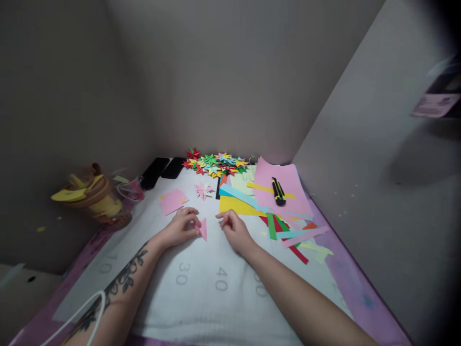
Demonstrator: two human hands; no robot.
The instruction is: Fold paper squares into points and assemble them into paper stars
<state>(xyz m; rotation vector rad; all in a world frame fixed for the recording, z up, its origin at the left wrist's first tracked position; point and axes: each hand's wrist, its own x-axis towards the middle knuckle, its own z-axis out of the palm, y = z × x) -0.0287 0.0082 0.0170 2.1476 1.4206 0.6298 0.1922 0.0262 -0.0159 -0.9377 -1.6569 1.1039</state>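
Pinched at the fingertips of left hand [182, 226]: pink piece [203, 228], small, folded, triangular, point down, lying on the worktop [201, 298] between both hands. Left grip closed on its left edge, thumb against fingers. Right hand [234, 230] just beside, to the right, not touching the pink piece; grip half-curled, nothing visible in it, fingertips meeting or not: cannot tell. Judged very light, thin creased paper: stiff along the folds, floppy across the flats, easy to crush, tear or spring open, likely to slide on the smooth worktop and shift at a breath. Best taken at a folded edge or the thick layered corner, fingertip pinch only, light pressure; flat of a finger on top for pinning down. Sharp tip better left alone, probably quick to bend. Behind the hands: pink square [173, 201] and pink star [203, 191], both apart from the pink piece. Further back, by the wall: star pile [215, 165], many colours, with two black phones [162, 170] to its left. On the right: pink sheet [288, 206] with cutter [278, 191] on top, yellow sheet [237, 205] lower down, loose strips [295, 235] in red, green, blue, pink, near the right hand. Off the worktop's left edge: yellow-brown toy [90, 194]. White cable [82, 312] beside the tattooed left forearm.
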